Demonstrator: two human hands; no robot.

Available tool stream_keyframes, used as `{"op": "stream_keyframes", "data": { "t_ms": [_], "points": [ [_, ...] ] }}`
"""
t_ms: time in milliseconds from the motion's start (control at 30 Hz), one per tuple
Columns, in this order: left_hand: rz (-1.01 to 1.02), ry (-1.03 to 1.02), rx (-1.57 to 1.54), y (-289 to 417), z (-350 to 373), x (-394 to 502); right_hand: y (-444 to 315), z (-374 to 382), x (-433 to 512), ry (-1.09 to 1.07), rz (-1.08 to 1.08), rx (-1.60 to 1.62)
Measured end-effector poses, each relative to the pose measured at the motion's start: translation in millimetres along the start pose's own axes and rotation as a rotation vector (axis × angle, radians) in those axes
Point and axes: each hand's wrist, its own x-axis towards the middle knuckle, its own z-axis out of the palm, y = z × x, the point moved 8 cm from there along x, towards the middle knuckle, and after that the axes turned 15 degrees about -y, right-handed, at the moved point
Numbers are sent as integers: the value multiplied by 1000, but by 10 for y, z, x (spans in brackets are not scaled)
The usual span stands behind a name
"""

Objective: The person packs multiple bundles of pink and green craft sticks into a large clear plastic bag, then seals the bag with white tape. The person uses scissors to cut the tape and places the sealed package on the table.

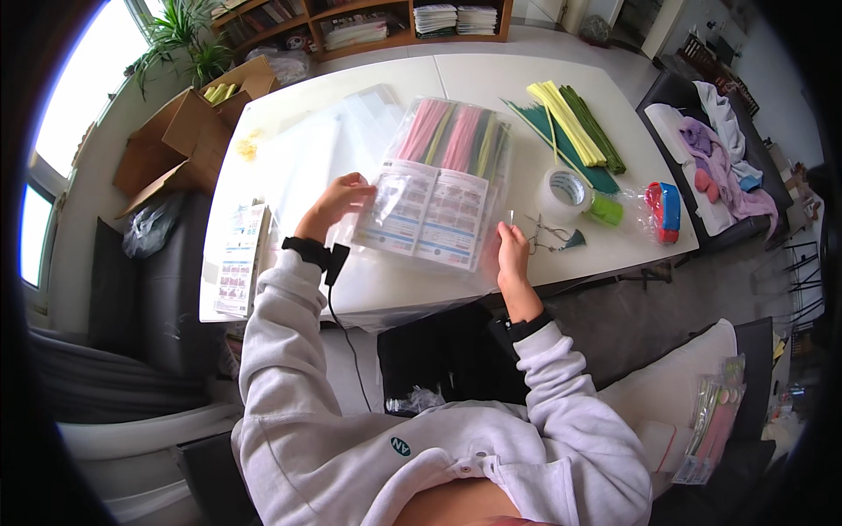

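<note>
In front of me on the white table lies a clear plastic bag (503, 148) packed with pink, yellow-green and dark green pipe cleaner stems (455, 135). A printed instruction sheet (421, 214) covers its lower half and bears writing and small pictures. My left hand (339, 200) grips the bag's left edge between thumb and fingers. At the lower right edge, my right hand (514, 256) pinches the clear plastic, its fingers curled. More clear plastic bags (309, 148) lie flat, overlapping, to the left of the packed one.
Right of the bag are yellow stems (569, 125), dark green stems (592, 128), a clear tape roll (562, 191), scissors (549, 233), a green roll (605, 208) and a red-and-blue tape dispenser (664, 212). Printed sheets (240, 263) are stacked left. A cardboard box (191, 131) stands beyond.
</note>
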Motion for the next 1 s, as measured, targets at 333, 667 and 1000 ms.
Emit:
{"op": "stream_keyframes", "data": {
  "t_ms": [333,667,1000],
  "points": [
    [187,286,53,26,1006,-714,-333,-412,312,-132,-210,-417],
    [243,419,122,-336,962,-798,-235,-468,356,-6,-253,-659],
    [347,742,1001,776,1438,-1350,-409,-480,287,-62,-246,-783]
  ]
}}
